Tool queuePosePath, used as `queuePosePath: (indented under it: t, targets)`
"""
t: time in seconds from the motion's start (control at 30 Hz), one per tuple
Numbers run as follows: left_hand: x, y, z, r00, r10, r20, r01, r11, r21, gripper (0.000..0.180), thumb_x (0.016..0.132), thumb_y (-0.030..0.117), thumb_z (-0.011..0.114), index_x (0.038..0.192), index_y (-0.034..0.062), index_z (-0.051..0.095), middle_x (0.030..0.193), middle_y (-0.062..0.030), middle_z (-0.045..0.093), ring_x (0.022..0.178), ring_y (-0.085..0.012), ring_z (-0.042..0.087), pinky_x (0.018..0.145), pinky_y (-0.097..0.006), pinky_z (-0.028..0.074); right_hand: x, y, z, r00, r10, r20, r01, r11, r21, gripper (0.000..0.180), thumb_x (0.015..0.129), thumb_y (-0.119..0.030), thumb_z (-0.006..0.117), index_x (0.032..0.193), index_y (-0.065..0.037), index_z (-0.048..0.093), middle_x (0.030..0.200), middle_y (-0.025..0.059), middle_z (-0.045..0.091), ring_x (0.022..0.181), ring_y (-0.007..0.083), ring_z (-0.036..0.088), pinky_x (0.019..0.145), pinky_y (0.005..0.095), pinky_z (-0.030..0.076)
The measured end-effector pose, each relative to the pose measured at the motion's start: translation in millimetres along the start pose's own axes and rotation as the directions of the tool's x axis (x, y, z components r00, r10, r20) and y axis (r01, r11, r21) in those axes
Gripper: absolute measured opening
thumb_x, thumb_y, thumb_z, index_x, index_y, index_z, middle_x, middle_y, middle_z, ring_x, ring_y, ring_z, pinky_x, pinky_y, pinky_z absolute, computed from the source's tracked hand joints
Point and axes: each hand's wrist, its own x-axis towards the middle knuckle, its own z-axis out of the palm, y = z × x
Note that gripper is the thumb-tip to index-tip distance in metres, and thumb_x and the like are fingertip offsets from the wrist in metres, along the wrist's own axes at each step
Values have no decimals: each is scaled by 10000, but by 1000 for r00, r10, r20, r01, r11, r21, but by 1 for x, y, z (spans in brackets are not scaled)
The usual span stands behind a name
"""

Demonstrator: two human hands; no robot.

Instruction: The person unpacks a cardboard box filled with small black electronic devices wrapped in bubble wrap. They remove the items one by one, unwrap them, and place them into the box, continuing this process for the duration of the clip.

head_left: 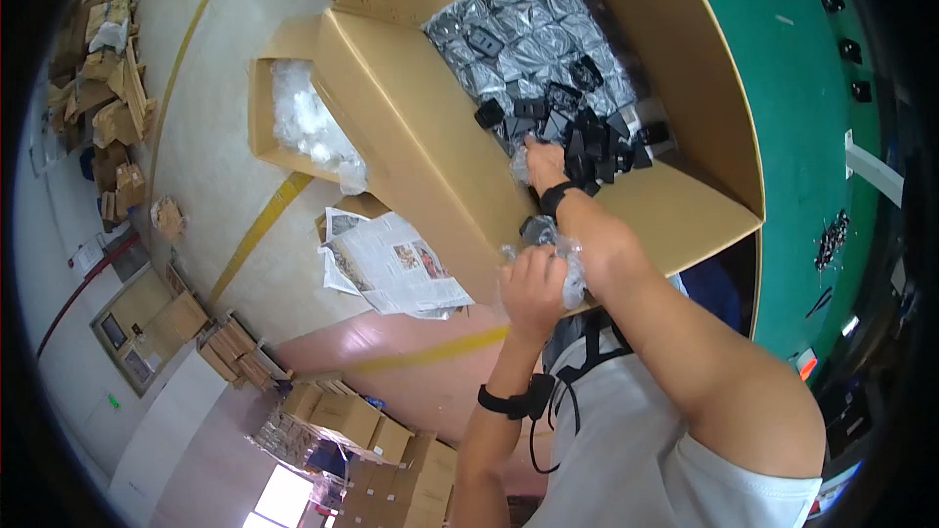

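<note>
Inside the large cardboard box (430, 147), right hand (544, 162) reaches among loose black plastic parts (597, 142), arm extended over the near wall; fingers buried, cannot tell whether clenched. Left hand (533, 286) at the box's near edge, fingers grasping a clear plastic bag (570, 269). Parts lie on silver packets (533, 34). Green surface (797, 108) right of box.

The pale concrete floor (210, 117) with yellow lines carries a large open cardboard box (430, 137), a smaller box of clear bags (293, 117) to its left, and newspaper sheets (391, 264) nearer.
</note>
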Motion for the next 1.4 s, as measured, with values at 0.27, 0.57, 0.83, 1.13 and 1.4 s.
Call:
queuePosePath:
  t: [0.27,0.57,0.83,1.13,1.4]
  targets:
    - [5,3,-5,1000,12,-10,-12,1000,-17,136,680,207,637,712,109,549,865,-4,623,799,-180,588,667,-342,352,17,25,-29,921,-385,49,382,922,71,255,775,-266,691,790,-16,737,703,121,693,674,212,653,659,340,493]
    - [9,8,-5,998,-54,-40,52,998,-46,180,677,195,679,741,88,550,1186,-96,595,1043,-261,586,670,-361,373,-56,-6,-142,561,-389,731,581,814,-13,165,764,-135,644,670,-3,678,607,27,599,573,113,523,534,309,413]
    - [24,26,0,975,-77,207,160,892,-423,305,647,94,724,912,49,581,1254,-154,559,1074,-316,581,760,-418,450,-121,-35,-266,279,-92,956,373,928,-20,148,825,-125,596,754,-41,694,605,-21,556,540,64,476,502,228,358]
    - [33,26,-26,729,-622,285,456,131,-880,327,739,-9,588,1066,0,599,961,-127,639,896,-238,636,861,-325,483,11,-55,-204,483,-809,335,792,241,-560,316,802,-180,567,1075,-39,644,1012,206,672,972,389,630,859,464,507]
    - [32,-27,-33,704,-665,-249,399,661,-635,225,727,0,553,948,-39,571,824,-86,627,729,-189,586,700,-318,484,12,-16,-149,642,-268,719,767,233,-598,411,836,-344,579,1038,1,673,1101,229,651,1040,377,627,892,442,506]
